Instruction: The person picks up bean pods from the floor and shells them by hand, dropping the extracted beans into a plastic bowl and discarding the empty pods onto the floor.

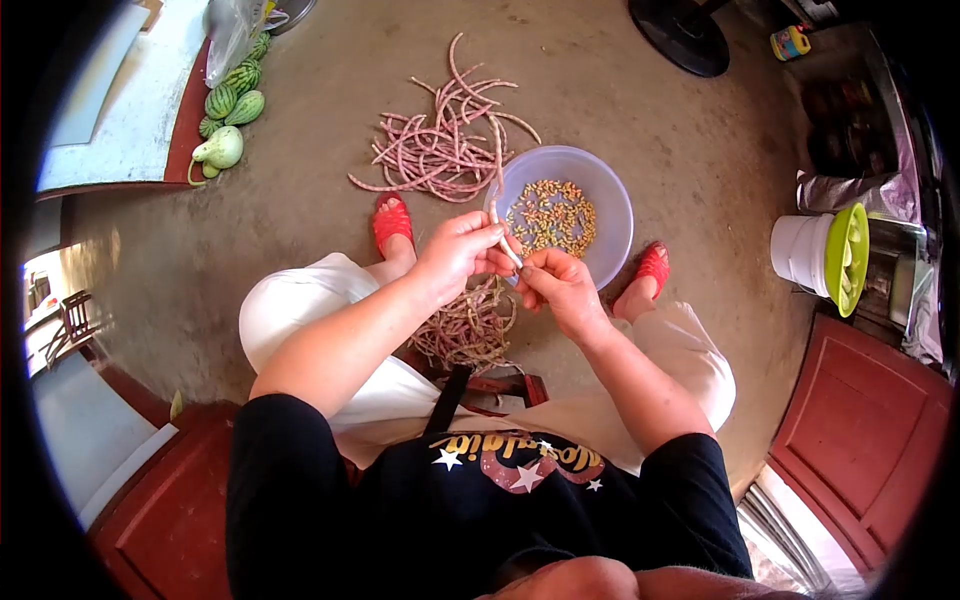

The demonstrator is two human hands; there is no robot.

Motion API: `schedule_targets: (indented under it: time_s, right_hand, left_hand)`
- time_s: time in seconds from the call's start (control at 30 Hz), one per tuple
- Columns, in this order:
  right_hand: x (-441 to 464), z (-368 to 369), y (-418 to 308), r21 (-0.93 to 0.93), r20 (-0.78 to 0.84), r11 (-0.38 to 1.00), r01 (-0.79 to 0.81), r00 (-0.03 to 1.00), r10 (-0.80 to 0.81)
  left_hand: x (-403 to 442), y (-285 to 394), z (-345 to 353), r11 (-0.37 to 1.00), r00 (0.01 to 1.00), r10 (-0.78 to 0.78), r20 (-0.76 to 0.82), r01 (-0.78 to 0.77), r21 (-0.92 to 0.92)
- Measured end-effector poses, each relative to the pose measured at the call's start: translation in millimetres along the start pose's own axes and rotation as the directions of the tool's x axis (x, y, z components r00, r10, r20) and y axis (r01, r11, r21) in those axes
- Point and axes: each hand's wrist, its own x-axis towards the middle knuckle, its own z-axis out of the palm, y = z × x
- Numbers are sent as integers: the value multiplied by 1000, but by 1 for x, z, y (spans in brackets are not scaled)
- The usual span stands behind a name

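Observation:
A long, pale pink bean pod (497,165) runs up from between my hands, in front of the left rim of a lilac basin (621,215). My left hand (466,250) is closed around the pod's lower part. The fingertips of my right hand (560,286) pinch at the pod's lower end, beside the left fingers. Shelled beans (553,217) lie spread over the basin's bottom. Beyond the basin to the left, a heap of pink-purple pods (432,152) rests on the floor. A second pile of thin, dull pods (465,328) lies below my left forearm.
Both feet, in red sandals (392,224), flank the work. Small striped melons (243,108) and a pale gourd (222,148) sit at the upper left. At the right stands a white bucket (800,250) with a green basin (849,260). A black round base (680,38) is at the top.

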Motion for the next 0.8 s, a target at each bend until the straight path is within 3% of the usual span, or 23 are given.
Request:
schedule_targets:
  time_s: [0.13,0.2,0.23,0.3,0.33,0.37,0.43,0.5,0.53,0.63,0.7,0.77,0.8]
  right_hand:
    - [-2,1,6,13,-2,998,62,998,-62]
    - [-3,7,10,-144,9,960,238,971,-239]
    - [-5,10,10,-142,10,961,236,972,-237]
    - [-11,16,5,-491,53,752,439,877,-478]
    - [-15,18,2,-444,31,826,347,928,-372]
    - [-20,22,0,-440,33,827,350,926,-375]
    - [-33,31,0,-552,426,562,617,787,-446]
    - [-43,35,3,-635,551,561,531,820,-153]
    - [-42,31,14,-726,555,441,528,828,-79]
    - [-30,15,40,-790,495,348,505,860,-123]
    - [-20,7,34,-796,371,444,411,911,-178]
    - [-12,-1,23,-664,208,674,322,946,-247]
    - [-8,-5,15,-664,208,674,323,946,-249]
  left_hand:
    - [1,-3,-1,998,998,-47,37,48,-33]
    - [0,-3,-3,996,995,-77,56,80,-50]
    - [0,-3,-5,994,991,-96,90,100,-43]
    - [0,-2,-6,992,986,-119,120,124,-37]
    - [-1,-1,-4,993,988,-108,113,112,-33]
    - [0,2,-5,995,990,-94,106,97,-25]
    - [5,5,-10,993,999,-14,48,19,-113]
    - [5,10,-12,996,996,11,86,-3,-93]
    - [1,13,-8,998,994,-18,107,25,-62]
    - [-1,14,-2,998,988,-63,144,64,0]
    - [-1,13,-1,997,985,-67,159,73,-29]
    - [-1,13,-1,997,982,-70,177,77,-30]
    - [-2,14,0,995,979,-72,191,82,-47]
